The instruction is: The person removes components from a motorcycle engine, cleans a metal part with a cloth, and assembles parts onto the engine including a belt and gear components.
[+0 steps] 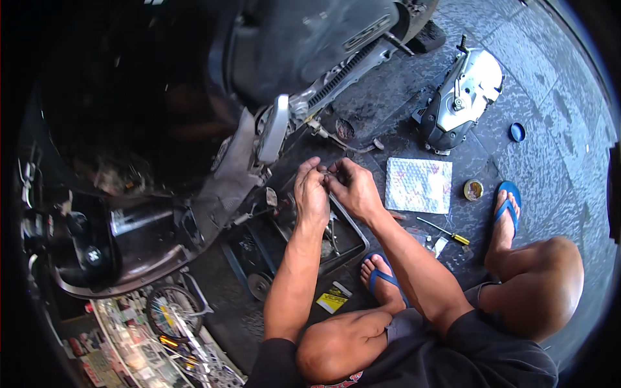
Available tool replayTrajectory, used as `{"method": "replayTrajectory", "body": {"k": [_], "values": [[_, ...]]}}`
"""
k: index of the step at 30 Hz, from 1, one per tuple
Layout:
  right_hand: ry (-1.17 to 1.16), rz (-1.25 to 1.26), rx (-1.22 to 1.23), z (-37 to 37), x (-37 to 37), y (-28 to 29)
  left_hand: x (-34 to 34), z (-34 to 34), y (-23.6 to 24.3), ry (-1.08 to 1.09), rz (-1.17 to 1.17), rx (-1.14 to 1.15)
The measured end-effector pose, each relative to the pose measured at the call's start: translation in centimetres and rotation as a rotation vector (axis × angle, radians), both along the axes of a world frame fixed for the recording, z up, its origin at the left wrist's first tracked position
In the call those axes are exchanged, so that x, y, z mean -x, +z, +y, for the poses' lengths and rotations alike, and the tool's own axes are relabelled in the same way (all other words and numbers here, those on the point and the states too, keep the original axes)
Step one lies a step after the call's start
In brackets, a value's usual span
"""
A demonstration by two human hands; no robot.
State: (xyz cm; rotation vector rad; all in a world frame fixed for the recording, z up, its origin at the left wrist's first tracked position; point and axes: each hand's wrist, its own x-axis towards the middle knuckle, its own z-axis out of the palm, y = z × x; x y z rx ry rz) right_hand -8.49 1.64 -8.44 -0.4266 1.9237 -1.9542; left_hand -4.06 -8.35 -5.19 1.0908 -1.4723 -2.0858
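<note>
My left hand (312, 194) and my right hand (352, 189) meet in front of me, close to the side of a dark scooter (297, 58). The fingertips of both are pinched together around something small that I cannot make out. Below them on the floor lies a dark tray (357, 240) with tools in it, partly hidden by my left forearm. The scooter's grey side stand or lever (275, 129) is just beyond my left hand.
On the right are a silver engine cover (469, 90), a bubble-wrap sheet (419, 185), a small round tin (473, 189), a blue cap (517, 132) and a yellow-handled screwdriver (460, 238). A yellow-black packet (334, 297) lies near my foot. Glass display shelves (139, 349) stand lower left.
</note>
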Motion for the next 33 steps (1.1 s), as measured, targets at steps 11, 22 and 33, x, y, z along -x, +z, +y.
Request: {"method": "replayTrajectory", "body": {"k": [11,22,33], "values": [[-0.080,-0.047,0.207,-5.9,5.6,1.7,4.2,-2.5,0.5,0.168,0.090,0.470],[-0.193,-0.063,0.287,-8.7,6.5,2.8,7.0,-3.6,1.4,0.302,0.063,0.604],[-0.184,-0.018,0.224,-8.6,6.3,1.9,6.7,-3.3,1.0,0.303,-0.034,0.813]]}}
